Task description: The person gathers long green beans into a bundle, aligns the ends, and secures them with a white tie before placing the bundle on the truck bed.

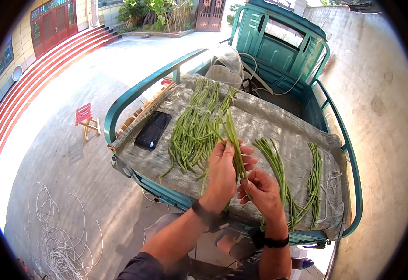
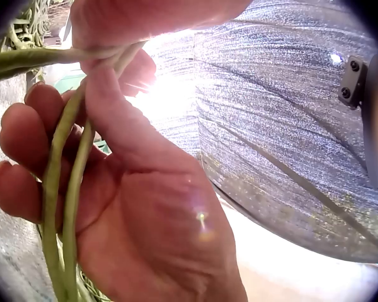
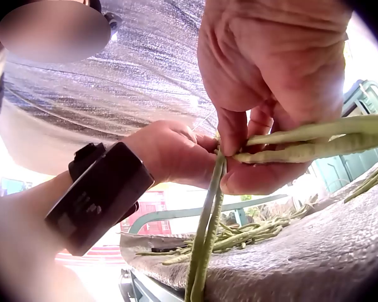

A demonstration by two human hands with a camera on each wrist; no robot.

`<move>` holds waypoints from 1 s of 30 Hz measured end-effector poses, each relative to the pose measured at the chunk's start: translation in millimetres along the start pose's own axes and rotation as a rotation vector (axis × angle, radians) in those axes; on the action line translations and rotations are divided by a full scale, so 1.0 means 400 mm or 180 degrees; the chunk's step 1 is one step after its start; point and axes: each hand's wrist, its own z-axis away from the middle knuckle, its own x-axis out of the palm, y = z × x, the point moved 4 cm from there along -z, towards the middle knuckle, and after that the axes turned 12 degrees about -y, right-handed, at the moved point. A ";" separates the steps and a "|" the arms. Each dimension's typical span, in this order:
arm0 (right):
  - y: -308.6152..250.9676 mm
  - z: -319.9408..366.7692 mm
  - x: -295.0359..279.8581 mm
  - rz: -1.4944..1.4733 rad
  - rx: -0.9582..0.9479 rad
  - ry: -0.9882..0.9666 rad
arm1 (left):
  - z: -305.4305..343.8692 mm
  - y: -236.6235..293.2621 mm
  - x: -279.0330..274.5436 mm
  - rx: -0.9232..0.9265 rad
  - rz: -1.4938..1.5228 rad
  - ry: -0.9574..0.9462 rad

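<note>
While the left hand (image 1: 221, 176) grips the held beans (image 1: 234, 142) at the center of the head view, thumb pressed on the stalks and fingers loosely curled, the right hand (image 1: 263, 191) pinches them lower down between thumb and fingers. Held beans stick up past the left hand. Large bean pile (image 1: 192, 133) sits just left of center on the gray sheet (image 1: 260, 119), dark phone (image 1: 153, 130) beside it. Two smaller bunches lie right of the hands: near bunch (image 1: 275, 163), far bunch (image 1: 314, 175). Teal cab (image 1: 278, 46) upper right, red-topped stool (image 1: 85, 114) at left, loose wire coils (image 1: 64, 249) lower left.
</note>
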 end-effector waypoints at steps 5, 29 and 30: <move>0.012 -0.001 -0.009 0.0222 -0.0122 -0.0072 | -0.009 0.000 -0.014 0.0113 -0.0062 0.0043; 0.031 0.094 -0.378 0.1951 -0.0023 0.2369 | -0.011 -0.013 -0.050 -0.0424 0.0847 0.0285; 0.038 0.102 -0.400 0.2129 0.0076 0.2659 | -0.012 -0.014 -0.050 -0.0454 0.0827 0.0282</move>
